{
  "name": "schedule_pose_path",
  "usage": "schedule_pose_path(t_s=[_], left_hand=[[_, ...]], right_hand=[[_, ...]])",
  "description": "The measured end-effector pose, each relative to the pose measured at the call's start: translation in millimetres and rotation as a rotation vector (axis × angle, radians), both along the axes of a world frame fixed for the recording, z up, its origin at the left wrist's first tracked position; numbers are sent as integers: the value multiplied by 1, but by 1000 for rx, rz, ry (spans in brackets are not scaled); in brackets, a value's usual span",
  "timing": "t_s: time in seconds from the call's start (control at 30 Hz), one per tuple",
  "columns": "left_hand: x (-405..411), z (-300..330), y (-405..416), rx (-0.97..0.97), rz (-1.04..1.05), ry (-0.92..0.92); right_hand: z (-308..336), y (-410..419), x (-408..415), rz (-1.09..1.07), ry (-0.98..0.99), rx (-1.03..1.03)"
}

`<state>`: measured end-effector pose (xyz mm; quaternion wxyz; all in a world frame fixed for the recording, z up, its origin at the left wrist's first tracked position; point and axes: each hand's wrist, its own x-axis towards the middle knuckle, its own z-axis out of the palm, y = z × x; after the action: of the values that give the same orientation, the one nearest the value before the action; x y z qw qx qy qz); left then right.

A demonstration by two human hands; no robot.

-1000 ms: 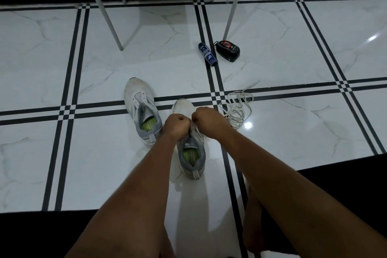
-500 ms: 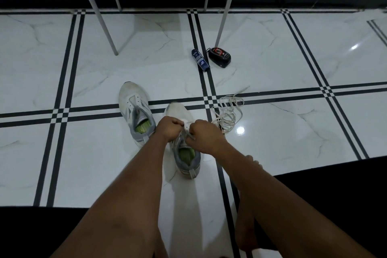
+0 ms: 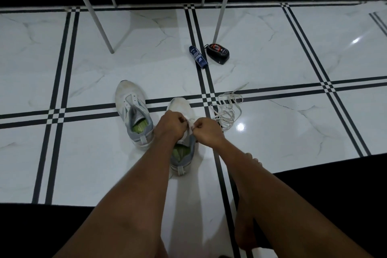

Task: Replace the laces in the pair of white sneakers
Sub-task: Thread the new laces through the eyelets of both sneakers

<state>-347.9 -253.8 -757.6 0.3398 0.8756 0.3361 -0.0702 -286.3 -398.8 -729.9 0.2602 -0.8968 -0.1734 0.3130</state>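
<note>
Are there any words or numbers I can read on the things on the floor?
None can be read.
Blue bottle: white print on the side, too small and blurred to read.
Black case: a red and white label on top, too blurred to read.
Sneakers: no words visible.

My fingers pinch a white lace [image 3: 191,124] over the white mesh sneaker with grey collar [image 3: 182,111], whose insole is pale green. The second white sneaker with grey heel lining [image 3: 129,107] shows the same green inside and a faintly yellowed toe. The loose coil of flat laces [image 3: 227,109] is off-white. The glossy marble-look floor tiles [image 3: 272,58] are white with thin grey veins, crossed by paired black stripes. The small cylindrical tube [image 3: 198,56] is navy blue with white print; the oval shoe-polish sponge case [image 3: 218,53] is black with red on its top. The metal table legs [image 3: 95,12] are light grey.
</note>
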Motion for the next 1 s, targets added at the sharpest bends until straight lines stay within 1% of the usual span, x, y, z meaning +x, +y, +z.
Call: schedule_pose_path(t_s=[0.1,0.2,0.27,0.33,0.37,0.4,0.5,0.57,0.6,0.63,0.67,0.7,0.73,0.77,0.83,0.87,0.9,1.0], left_hand=[[3,-4,-3,76,-64,7],[0,-9,-1,76,-114,-24],[-3,-5,2,118,-148,-49],[-3,3,4,132,-124,-97],[-2,10,6,114,-63,-129],[-2,17,10,80,42,-168],[2,35,41,-95,494,-380],[4,43,70,-137,774,-534],[6,50,80,-110,848,-582],[7,63,84,-94,851,-613],[9,76,85,-81,771,-609],[12,87,84,-63,619,-549],[16,93,85,-52,424,-452],[20,98,85,-52,226,-353],[28,105,81,-12,-85,-196],[33,105,79,22,-170,-168],[38,108,75,36,-210,-171],[50,109,67,13,-215,-227]], right_hand=[[-5,-2,-1,-52,42,58],[-7,-5,-5,-107,-8,88],[-9,-5,-6,-133,-33,89],[-9,-5,-7,-154,-57,74],[-10,-5,-6,-158,-70,72],[-11,-5,-6,-156,-84,66],[-10,-5,-6,-154,-83,50],[-6,-5,-6,-165,-50,61],[-2,-4,-6,-171,-17,48],[2,-3,-5,-175,8,17],[9,-1,-4,-169,7,-29],[15,2,-2,-156,-25,-74],[23,4,2,-140,-79,-92],[31,8,7,-129,-120,-41],[47,18,18,-54,-127,206],[55,23,24,-3,-117,313],[59,28,30,23,-116,386],[70,38,40,-45,-50,462]])
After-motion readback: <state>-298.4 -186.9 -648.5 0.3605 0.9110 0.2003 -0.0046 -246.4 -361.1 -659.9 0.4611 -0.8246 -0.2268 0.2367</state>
